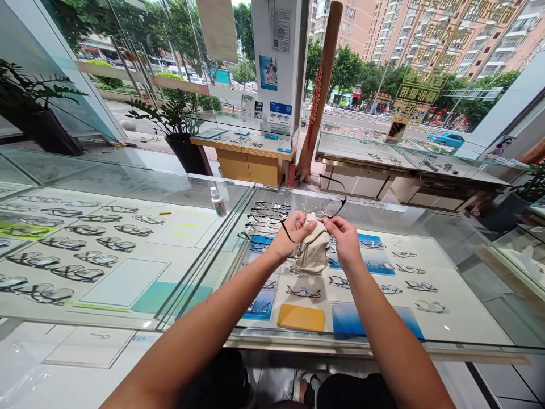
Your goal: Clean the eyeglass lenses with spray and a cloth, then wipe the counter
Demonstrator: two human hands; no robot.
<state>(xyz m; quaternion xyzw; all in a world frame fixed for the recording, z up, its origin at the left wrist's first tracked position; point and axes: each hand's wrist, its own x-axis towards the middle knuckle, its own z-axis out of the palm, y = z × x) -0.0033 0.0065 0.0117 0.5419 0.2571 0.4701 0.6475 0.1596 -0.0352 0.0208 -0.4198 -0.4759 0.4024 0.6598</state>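
Note:
Above the glass counter I hold a pair of dark-framed eyeglasses (343, 200) with both hands. One lens and a temple arm stick up above my right hand (344, 237), whose fingers pinch the frame near its middle. My left hand (294, 234) is closed on a beige cloth (313, 251), which is folded over the other part of the glasses and hangs down below my fingers. The other temple arm (286, 230) curves past my left thumb. The lens under the cloth is hidden.
Rows of eyeglasses (303, 291) lie inside the glass display counter (468, 307) under my hands, with a yellow case (301, 318). A small white spray bottle (217, 202) stands on the counter to the left. Potted plants (183, 142) and more display cases (251, 145) stand beyond.

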